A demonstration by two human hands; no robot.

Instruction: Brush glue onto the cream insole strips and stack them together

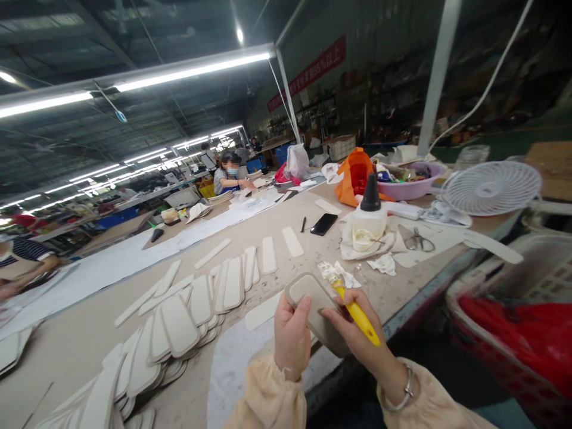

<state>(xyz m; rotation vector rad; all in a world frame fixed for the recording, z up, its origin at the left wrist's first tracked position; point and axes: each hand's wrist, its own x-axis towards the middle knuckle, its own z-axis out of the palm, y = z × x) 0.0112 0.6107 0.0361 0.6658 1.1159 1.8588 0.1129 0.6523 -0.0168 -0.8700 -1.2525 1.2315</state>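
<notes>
A flat beige panel (318, 311) with rounded corners and a raised pale middle is held up over the near table edge. My left hand (292, 335) is closed on its left side, thumb on top. My right hand (364, 339) grips a yellow-handled brush (363, 322), and its thumb touches the panel's right side. White stuff coats the brush head near a crumpled white tissue (344, 275). Many similar pieces (179, 325) lie fanned out in overlapping rows to the left. A single pale strip (263, 311) lies just beyond my left hand.
Farther back are a black phone (324, 224), a white bottle with black nozzle (369, 217), scissors (420, 240), an orange bag (353, 176), a purple basin (413, 183) and a white fan (491, 187). A basket (465, 280) stands right. Other people (230, 173) work beyond.
</notes>
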